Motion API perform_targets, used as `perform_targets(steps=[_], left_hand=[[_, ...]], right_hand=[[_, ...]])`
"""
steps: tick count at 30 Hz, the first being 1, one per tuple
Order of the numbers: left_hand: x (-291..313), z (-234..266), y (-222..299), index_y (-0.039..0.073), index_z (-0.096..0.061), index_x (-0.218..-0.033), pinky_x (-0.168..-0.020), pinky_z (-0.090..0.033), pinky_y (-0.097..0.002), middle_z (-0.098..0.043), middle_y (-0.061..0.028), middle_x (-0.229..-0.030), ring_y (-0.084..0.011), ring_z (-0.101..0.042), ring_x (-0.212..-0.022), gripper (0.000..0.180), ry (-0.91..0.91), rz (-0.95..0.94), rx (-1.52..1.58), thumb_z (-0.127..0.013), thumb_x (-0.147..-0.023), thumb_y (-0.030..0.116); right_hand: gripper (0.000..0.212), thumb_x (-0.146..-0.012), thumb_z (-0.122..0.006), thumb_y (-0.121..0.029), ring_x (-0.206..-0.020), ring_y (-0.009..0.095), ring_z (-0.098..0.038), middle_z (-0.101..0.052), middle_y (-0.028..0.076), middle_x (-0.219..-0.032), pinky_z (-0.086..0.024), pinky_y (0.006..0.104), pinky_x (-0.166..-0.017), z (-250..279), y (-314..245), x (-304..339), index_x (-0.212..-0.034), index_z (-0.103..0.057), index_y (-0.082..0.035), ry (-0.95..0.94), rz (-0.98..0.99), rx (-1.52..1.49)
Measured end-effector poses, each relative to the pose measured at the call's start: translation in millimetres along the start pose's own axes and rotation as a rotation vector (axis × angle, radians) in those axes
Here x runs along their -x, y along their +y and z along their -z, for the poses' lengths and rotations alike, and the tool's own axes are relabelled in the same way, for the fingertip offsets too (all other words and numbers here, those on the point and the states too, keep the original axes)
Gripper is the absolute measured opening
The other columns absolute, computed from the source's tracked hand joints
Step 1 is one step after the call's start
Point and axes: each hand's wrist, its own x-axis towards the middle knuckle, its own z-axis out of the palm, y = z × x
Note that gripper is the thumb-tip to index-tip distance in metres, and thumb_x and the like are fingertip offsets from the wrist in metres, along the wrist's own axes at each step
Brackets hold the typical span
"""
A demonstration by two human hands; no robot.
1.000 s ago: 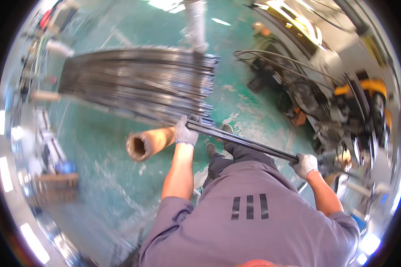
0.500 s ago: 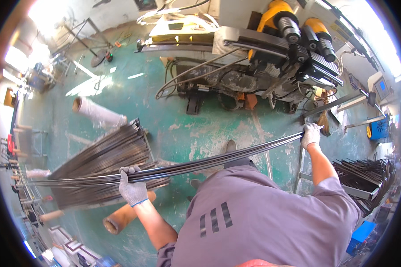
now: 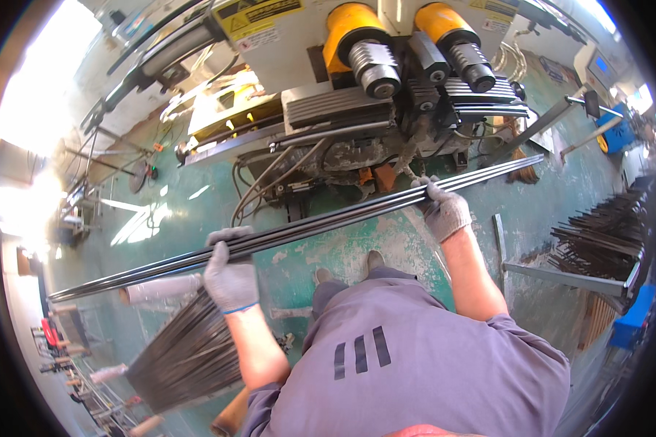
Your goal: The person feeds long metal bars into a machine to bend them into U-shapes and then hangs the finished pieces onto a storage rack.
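Observation:
A bundle of long, thin dark metal rods (image 3: 335,223) stretches across in front of me, its right end higher in the picture than its left. My left hand (image 3: 231,280), in a grey-white work glove, is closed round the bundle left of its middle. Farther right, my gloved right hand (image 3: 447,213) grips the same rods, with their ends reaching well past it. The rods bow slightly and hang in the air between me and a machine (image 3: 342,109) with two yellow cylinders and ribbed metal tips.
A large stack of dark rods (image 3: 189,349) lies at lower left, beside a plastic-wrapped roll (image 3: 168,288). More dark rods (image 3: 598,240) fill a metal rack (image 3: 561,280) at right. A broom (image 3: 523,169) and hoses (image 3: 244,186) are near the machine.
The bundle has been lifted off the left stack and carried forward toward the machine. My right hand now grips farther in from the rods' right end. The machine appears closer.

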Motion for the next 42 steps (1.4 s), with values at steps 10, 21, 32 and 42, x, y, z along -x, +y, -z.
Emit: perform_targets(steps=[10, 21, 32, 42], left_hand=[[-149, 70, 67, -0.002, -0.063, -0.112, -0.111, -0.047, -0.0505, -0.067, -0.0147, -0.105, -0.0310, -0.065, -0.107, 0.022, 0.134, -0.112, -0.102, -0.064, -0.101, 0.017], [-288, 62, 9, -0.006, -0.065, -0.110, -0.102, -0.053, -0.0459, -0.069, -0.0175, -0.104, -0.0315, -0.066, -0.104, 0.028, 0.163, 0.056, -0.066, -0.057, -0.106, 0.021], [-287, 16, -59, 0.000, -0.067, -0.117, -0.107, -0.052, -0.0506, -0.070, -0.0162, -0.120, -0.0332, -0.065, -0.116, 0.030, 0.135, 0.482, 0.084, -0.055, -0.107, 0.025], [-318, 63, -39, -0.004, -0.067, -0.117, -0.108, -0.051, -0.0438, -0.069, -0.0159, -0.121, -0.0296, -0.064, -0.117, 0.035, 0.213, 0.150, -0.133, -0.046, -0.110, 0.023]], right_hand=[[0.028, -0.094, -0.079, -0.018, -0.083, 0.024, -0.069, -0.071, 0.009, -0.094, -0.061, 0.0379, -0.075, -64, -47, -98, -0.113, -0.066, -0.004, 0.195, 0.435, -0.087], [0.021, -0.098, -0.060, -0.009, -0.087, 0.022, -0.070, -0.073, 0.010, -0.100, -0.057, 0.0354, -0.075, -149, -4, -162, -0.115, -0.069, -0.001, 0.320, 0.445, 0.600], [0.026, -0.095, -0.055, -0.010, -0.110, 0.023, -0.069, -0.075, 0.006, -0.115, -0.052, 0.0356, -0.095, -112, 11, -214, -0.112, -0.075, -0.013, 0.474, 0.691, 1.593], [0.055, -0.103, -0.060, -0.046, -0.089, 0.020, -0.061, -0.071, 0.013, -0.096, -0.048, 0.0366, -0.085, -145, 12, -181, -0.109, -0.070, 0.008, 0.274, 0.574, 0.382]])
